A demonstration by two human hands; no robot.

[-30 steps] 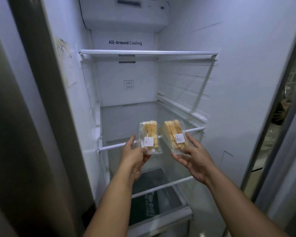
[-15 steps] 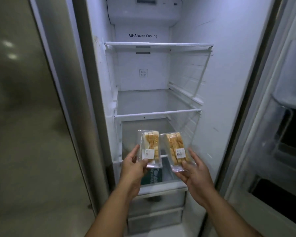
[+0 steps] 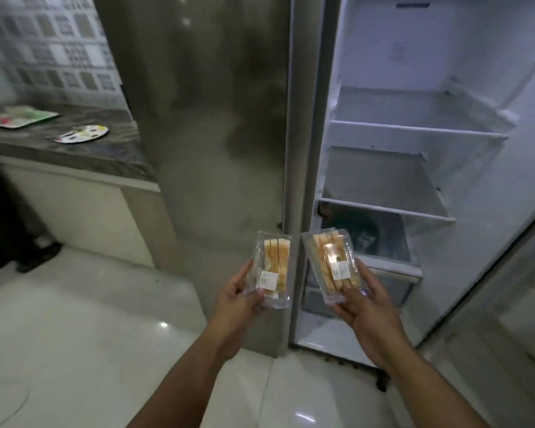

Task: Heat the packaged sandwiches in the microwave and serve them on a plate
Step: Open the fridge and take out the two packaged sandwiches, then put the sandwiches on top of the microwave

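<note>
A: Left hand point(image 3: 238, 299) first?

B: Curled round the lower end of the left pack point(image 3: 269, 270), thumb up its near side, fingers underneath. Firm hold, pack upright with the label facing the camera.

A: And the right hand point(image 3: 366, 310)?

B: Much the same: cupping the bottom of the right pack point(image 3: 332, 268), thumb across the front corner, fingers spread behind. Pack tilted a little to the left, near its twin but apart from it.

A: Different from a second ago?

B: Yes. Then, held up level with a shelf, right at the mouth of the fridge point(image 3: 414, 132). Now drawn back and lower, clear of the shelves, hanging above the floor point(image 3: 74, 335) in front of the bottom drawer. Same grips throughout, nothing dropped.

A: Beyond the hands?

B: View swung left. Compartment standing open, with bare shelves higher up and something dark behind the drawer front. Closed steel door point(image 3: 213, 118) beside it, and past that a table point(image 3: 74, 156) newly in sight, carrying a patterned plate point(image 3: 78, 134) and a tray point(image 3: 19, 117) behind it.

A: Meaning for the job?

B: Fetching done, by the look of it: both sandwiches out and in hand. Heating not yet started, wrappers not yet opened. No microwave anywhere in view, so probably a turn and a walk next. Plate on the table likely the one for serving. Fridge left open, though, and no free hand to shut it. Worth an elbow or a nudge before moving off.
</note>
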